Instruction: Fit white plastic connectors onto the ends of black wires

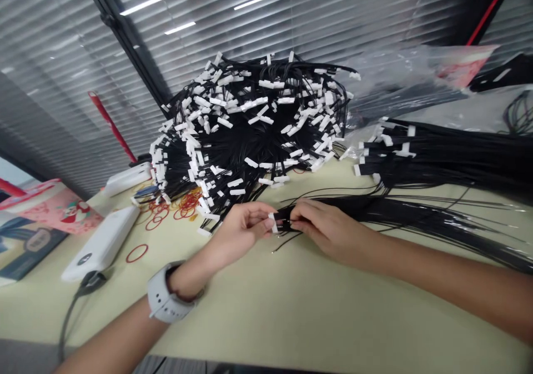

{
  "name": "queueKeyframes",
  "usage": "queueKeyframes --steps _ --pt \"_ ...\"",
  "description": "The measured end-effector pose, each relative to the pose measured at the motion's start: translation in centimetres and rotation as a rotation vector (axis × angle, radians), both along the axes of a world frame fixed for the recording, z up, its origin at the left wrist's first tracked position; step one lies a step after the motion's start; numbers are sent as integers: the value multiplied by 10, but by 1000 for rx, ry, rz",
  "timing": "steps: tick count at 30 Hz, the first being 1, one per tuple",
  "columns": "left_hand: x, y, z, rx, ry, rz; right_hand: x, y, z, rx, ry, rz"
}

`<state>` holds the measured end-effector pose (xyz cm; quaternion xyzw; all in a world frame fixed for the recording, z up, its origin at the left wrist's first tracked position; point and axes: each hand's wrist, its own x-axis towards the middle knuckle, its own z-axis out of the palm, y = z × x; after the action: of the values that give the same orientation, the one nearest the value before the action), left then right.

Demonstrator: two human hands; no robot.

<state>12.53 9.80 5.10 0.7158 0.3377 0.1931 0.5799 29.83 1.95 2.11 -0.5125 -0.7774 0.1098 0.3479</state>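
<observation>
white plug [273, 222] sits just below the middle of the frame, and we hold it in our left hand [237, 229], the thumb and fingers pinched around it. our right hand [318, 224] is just beside it on the right, its fingers pressed together on a thin black wire [288, 222]. the spot between our hands is small and blurred, so we cannot tell whether the wire has gone into the plug.

a loose bundle of wires [375, 210] runs from behind our right hand to the right edge of the frame, and shiny tips show at its right side. one wire end sticks out below our fingers, over the pale tabletop [333, 318]. higher up at the right edge we see a second bundle [437, 151], with white ends on its left side. a big heap of black wires [245, 140] with many white ends fills the upper middle.

rubber bands [185, 204] lie scattered at the heap's lower left, and a single red band [137, 253] lies nearer to us. at the left we see a long white block [102, 243] with a dark cable [70, 315], beside a pink cup [58, 207]. blinds [233, 24] stretch across the top.
</observation>
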Motion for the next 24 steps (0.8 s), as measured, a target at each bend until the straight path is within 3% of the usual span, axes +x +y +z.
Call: queueKeyframes --steps 4,9,13,16,24 --pt "0 -1 -2 -63 -33 30 0 0 -1 61 54 14" --pt "-1 -2 -5 -50 -38 14 -1 -1 -5 49 -71 33" --pt "1 0 -2 -75 -66 63 -3 0 -1 273 -126 -107" --pt "1 -1 0 -106 -83 77 -3 0 2 403 -151 -137" --pt "-1 -1 0 -129 -90 62 -3 1 -4 304 -195 -95"
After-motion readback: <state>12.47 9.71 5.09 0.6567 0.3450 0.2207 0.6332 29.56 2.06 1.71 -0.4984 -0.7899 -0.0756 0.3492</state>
